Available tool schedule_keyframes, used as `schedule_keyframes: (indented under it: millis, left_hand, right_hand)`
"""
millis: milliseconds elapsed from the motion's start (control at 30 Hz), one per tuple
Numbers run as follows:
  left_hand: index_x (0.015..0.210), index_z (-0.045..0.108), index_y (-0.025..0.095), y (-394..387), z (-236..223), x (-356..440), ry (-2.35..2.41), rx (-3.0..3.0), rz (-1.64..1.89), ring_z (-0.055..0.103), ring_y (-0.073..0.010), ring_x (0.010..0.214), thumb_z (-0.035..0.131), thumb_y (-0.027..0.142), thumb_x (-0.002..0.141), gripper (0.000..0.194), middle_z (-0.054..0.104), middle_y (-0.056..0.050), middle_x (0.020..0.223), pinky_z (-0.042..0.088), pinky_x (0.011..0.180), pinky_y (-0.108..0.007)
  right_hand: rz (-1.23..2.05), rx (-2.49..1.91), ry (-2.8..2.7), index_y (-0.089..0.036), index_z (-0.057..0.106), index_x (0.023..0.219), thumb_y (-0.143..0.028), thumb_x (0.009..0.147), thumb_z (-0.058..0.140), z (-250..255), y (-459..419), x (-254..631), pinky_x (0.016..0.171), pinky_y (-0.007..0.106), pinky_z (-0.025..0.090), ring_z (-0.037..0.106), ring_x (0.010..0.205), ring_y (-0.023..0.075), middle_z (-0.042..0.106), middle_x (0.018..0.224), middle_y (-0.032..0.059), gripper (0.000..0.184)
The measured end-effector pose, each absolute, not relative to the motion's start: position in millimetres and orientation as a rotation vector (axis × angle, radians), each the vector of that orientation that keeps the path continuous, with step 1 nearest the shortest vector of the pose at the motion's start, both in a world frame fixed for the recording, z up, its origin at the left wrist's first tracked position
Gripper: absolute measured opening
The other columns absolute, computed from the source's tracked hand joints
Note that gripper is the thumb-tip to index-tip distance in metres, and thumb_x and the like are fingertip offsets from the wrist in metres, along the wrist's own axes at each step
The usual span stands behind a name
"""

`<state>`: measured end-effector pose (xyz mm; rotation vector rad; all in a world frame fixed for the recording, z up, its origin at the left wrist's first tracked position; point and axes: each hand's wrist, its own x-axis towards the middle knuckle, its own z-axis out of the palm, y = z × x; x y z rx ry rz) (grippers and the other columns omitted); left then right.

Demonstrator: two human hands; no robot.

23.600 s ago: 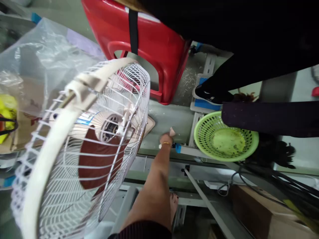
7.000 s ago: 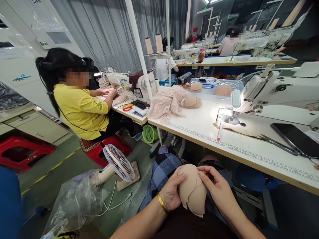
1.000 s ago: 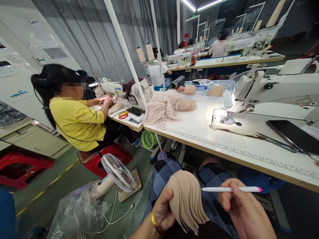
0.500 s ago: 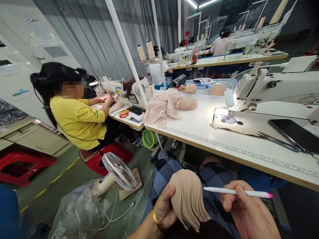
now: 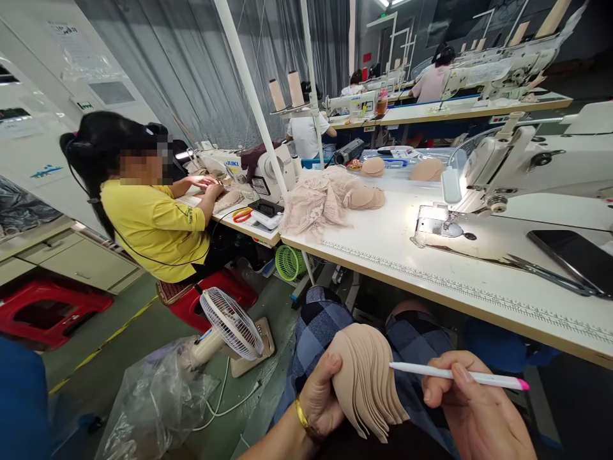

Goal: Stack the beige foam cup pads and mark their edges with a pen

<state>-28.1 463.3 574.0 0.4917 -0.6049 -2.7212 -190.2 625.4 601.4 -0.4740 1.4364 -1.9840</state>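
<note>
Above my lap, my left hand point(image 5: 322, 397) grips a fanned stack of beige bra cup pads point(image 5: 366, 377), the thumb pressed on the top one. The curved edges spread toward the right. My right hand point(image 5: 472, 396) is closed around a white marker pen point(image 5: 472, 375) with a pink end. Its tip points left and meets, or nearly meets, the right edge of the stack; I cannot tell whether it touches.
A sewing machine point(image 5: 517, 166) stands over the white table point(image 5: 383, 239). On the table lie beige lace fabric point(image 5: 313, 204), more cup pads point(image 5: 364, 197), scissors point(image 5: 546, 271) and a phone point(image 5: 575, 255). A fan point(image 5: 232, 322) stands on the floor, left, near a seated co-worker point(image 5: 153, 217).
The view has shifted slightly, so the room's things sit a little further right. Both hands keep their hold, the pen tip still at the stack's edge. The co-worker's hands have moved slightly.
</note>
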Motion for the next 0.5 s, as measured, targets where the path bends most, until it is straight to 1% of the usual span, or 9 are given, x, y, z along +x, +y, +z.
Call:
schedule_keyframes:
  millis: [67, 167, 300, 500]
  left_hand:
    - [0.118, 0.080, 0.014, 463.5, 573.6, -27.9, -0.612, 0.497, -2.729, 0.068, -0.0351, 0.127, 0.090, 0.046, 0.079, 0.051, 0.076, -0.016, 0.130, 0.049, 0.116, -0.047]
    - [0.126, 0.077, 0.012, 463.3, 574.0, -27.4, -0.607, 0.501, -2.765, 0.069, -0.0345, 0.124, 0.090, 0.047, 0.078, 0.061, 0.075, -0.018, 0.131, 0.050, 0.113, -0.047]
    - [0.130, 0.074, 0.010, 463.0, 573.4, -25.7, -0.584, 0.525, -2.763, 0.064, -0.0365, 0.131, 0.092, 0.046, 0.076, 0.068, 0.073, -0.019, 0.134, 0.044, 0.118, -0.050]
    - [0.133, 0.071, 0.006, 463.6, 571.9, -25.0, -0.594, 0.577, -2.803, 0.062, -0.0419, 0.131, 0.093, 0.052, 0.073, 0.078, 0.071, -0.024, 0.134, 0.044, 0.116, -0.059]
  right_hand:
    - [-1.982, -0.484, 1.414, -0.026, 0.073, 0.093, -0.049, 0.107, 0.056, 600.0, 625.7, -188.6, 0.062, 0.028, 0.057, 0.061, 0.064, 0.0203, 0.065, 0.068, 0.0048, 0.031]
    - [-2.015, -0.474, 1.395, -0.028, 0.073, 0.092, -0.047, 0.107, 0.055, 600.5, 626.1, -188.6, 0.063, 0.028, 0.058, 0.061, 0.066, 0.0207, 0.064, 0.066, 0.0039, 0.030]
    - [-2.017, -0.511, 1.460, -0.027, 0.073, 0.093, -0.045, 0.107, 0.056, 601.6, 623.9, -188.3, 0.063, 0.027, 0.058, 0.062, 0.065, 0.0198, 0.066, 0.068, 0.0041, 0.029]
    - [-1.992, -0.541, 1.435, -0.026, 0.073, 0.095, -0.044, 0.109, 0.054, 606.0, 621.4, -184.9, 0.062, 0.028, 0.060, 0.064, 0.065, 0.0200, 0.066, 0.069, 0.0041, 0.029]
